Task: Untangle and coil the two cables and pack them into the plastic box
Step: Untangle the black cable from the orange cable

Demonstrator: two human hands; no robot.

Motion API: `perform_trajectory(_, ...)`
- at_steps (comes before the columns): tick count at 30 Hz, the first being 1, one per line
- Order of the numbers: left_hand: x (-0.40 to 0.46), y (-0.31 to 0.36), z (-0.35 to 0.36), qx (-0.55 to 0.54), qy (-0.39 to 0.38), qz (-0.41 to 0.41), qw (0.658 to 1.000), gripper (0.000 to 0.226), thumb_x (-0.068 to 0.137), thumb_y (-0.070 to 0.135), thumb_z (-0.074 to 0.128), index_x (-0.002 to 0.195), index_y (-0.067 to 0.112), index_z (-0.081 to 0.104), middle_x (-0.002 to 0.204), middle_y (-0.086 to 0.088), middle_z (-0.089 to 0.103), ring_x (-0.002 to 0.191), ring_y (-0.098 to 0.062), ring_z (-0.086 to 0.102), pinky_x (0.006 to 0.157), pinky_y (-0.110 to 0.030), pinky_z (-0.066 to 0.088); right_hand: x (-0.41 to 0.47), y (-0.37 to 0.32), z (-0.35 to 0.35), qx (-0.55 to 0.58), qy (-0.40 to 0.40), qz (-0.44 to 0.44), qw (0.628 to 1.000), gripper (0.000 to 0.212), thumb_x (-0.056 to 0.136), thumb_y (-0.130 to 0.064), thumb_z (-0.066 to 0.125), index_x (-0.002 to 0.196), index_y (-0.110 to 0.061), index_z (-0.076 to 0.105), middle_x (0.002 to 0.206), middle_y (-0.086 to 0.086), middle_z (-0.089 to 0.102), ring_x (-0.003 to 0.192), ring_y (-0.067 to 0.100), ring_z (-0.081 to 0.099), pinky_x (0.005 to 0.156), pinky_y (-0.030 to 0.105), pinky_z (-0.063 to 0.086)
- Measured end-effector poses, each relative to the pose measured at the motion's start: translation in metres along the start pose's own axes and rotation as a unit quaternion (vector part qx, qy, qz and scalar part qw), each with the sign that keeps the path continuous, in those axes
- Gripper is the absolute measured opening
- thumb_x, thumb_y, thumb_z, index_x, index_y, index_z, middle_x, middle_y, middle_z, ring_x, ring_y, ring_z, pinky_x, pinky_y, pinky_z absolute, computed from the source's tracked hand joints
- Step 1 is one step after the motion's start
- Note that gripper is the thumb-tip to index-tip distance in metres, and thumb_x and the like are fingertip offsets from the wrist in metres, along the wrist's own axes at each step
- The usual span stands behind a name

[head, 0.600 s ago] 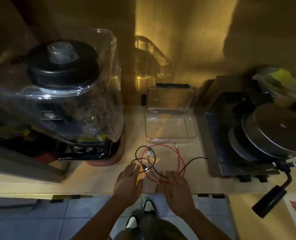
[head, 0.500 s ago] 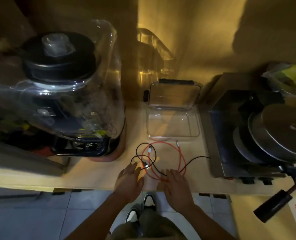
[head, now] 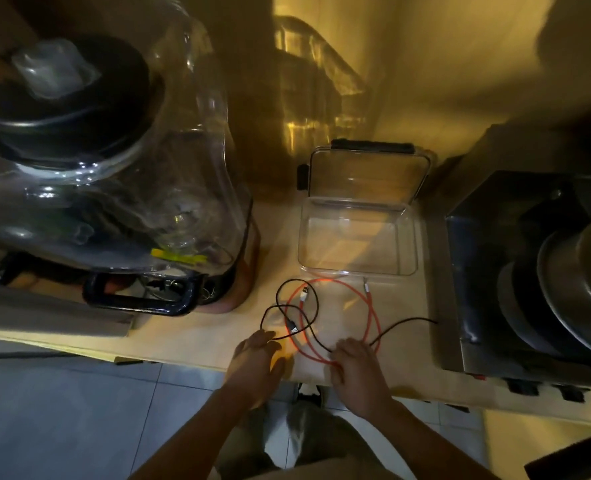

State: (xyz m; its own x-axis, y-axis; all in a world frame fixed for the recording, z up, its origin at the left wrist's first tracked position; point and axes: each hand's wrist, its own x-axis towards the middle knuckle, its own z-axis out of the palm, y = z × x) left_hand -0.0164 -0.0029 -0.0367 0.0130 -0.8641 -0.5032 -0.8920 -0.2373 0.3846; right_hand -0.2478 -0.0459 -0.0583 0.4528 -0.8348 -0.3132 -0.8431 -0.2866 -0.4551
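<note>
Lying flat near the front edge of the counter (head: 190,337), both hands frame the tangle of cables. The left hand (head: 257,363) sits at about 7 o'clock from the tangle, fingers straight and close together, their tips at the black cable (head: 316,308) where it bends back toward the person; whether they press on it cannot be told. The right hand (head: 358,367) sits at about 5 o'clock, fingers relaxed and slightly spread, resting over the near arc of the orange cable (head: 370,308) and the black strand that crosses there. Neither hand curls around anything.

The orange cable forms a loose double ring on the counter, one light plug (head: 304,293) lying inside the ring at its 11 o'clock and the other plug end (head: 366,289) at 1 o'clock, just short of the box. The black cable loops through the ring on the left side, its dark connector (head: 292,325) lying across the orange strand, while its far end trails off toward 3 o'clock, reaching the steel appliance (head: 529,271).

The clear plastic box (head: 408,237) stands at 12 o'clock from the tangle, just beyond it, open, with its hinged lid (head: 366,174) tilted up against the wall and nothing visible inside. A large blender under a transparent cover (head: 114,150) fills the counter at 10 o'clock.
</note>
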Motion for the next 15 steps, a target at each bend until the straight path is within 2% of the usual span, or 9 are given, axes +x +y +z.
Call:
perform_trajectory(5,0.003,0.003,0.002,0.019,0.031,0.012,0.999,0.044,0.095,0.044,0.045,0.135,0.027,0.054,0.157,0.004,0.031,0.149,-0.018,0.017,0.118,-0.039,0.019,0.002,0.002,-0.001,-0.008,-0.015,0.006,1.0,0.055,0.084,-0.04,0.028,0.114,-0.02,0.07,0.121,-0.003,0.065,0.121,0.015,0.053,0.115,0.041,0.031)
perform_trajectory(10,-0.002,0.005,0.008,-0.025,0.088,-0.011,0.996,0.045,0.089,0.043,0.05,0.129,0.024,0.058,0.148,-0.001,0.04,0.137,-0.021,0.035,0.11,-0.038,0.033,-0.003,-0.002,0.004,-0.011,-0.006,0.013,1.0,0.06,0.085,-0.044,0.024,0.115,-0.019,0.069,0.123,0.0,0.063,0.123,0.016,0.051,0.115,0.038,0.03)
perform_trajectory(15,-0.009,0.01,0.013,-0.03,0.148,-0.025,0.988,0.04,0.082,0.038,0.052,0.118,0.022,0.059,0.126,-0.002,0.051,0.116,-0.024,0.049,0.095,-0.037,0.042,-0.004,-0.006,0.003,-0.004,0.025,-0.002,1.0,0.054,0.086,-0.04,0.031,0.108,-0.014,0.073,0.116,0.002,0.065,0.114,0.019,0.056,0.108,0.038,0.037)
